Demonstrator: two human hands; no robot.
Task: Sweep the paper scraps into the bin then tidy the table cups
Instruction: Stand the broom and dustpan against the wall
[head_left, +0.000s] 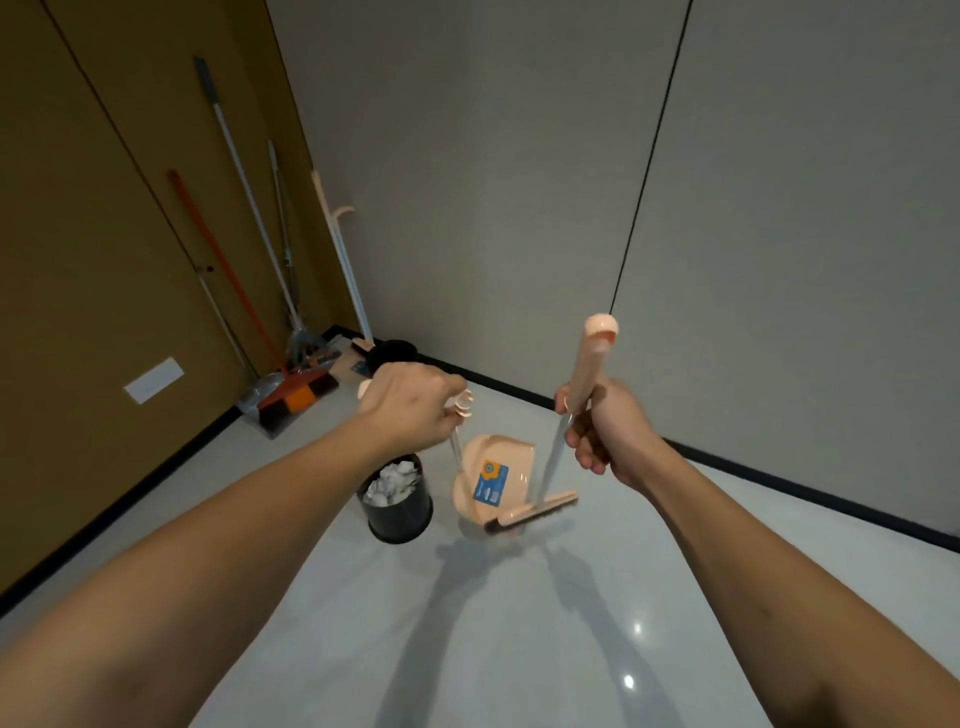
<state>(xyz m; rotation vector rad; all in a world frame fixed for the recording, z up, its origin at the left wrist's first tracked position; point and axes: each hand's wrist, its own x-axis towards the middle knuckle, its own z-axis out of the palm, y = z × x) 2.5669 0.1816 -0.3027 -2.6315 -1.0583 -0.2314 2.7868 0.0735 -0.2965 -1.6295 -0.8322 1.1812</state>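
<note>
**Scraps in the bin, broom and dustpan held beside it**

A person's left hand (410, 402) curls round the top of the dustpan's handle, the peach dustpan (493, 480) hanging tilted just beside the black bin (397, 512); the right hand (597, 431) grips the broom (566, 415) high on its peach grip, the brush head at the pan's lower lip; white paper scraps (392, 483) sit heaped inside the bin, near its rim; none shows on the pale floor (467, 649) within view; other brooms and mops (291, 374) lean in the corner behind. By the look of it, both tools are light, stiff plastic on thin metal shafts, best held high on the moulded grips for reach and lower for control; the scraps appear feather-light and liable to scatter if the pan is jolted; the bin looks light enough to tip if knocked. The sweeping seems near done; no table or cups are in view.
</note>
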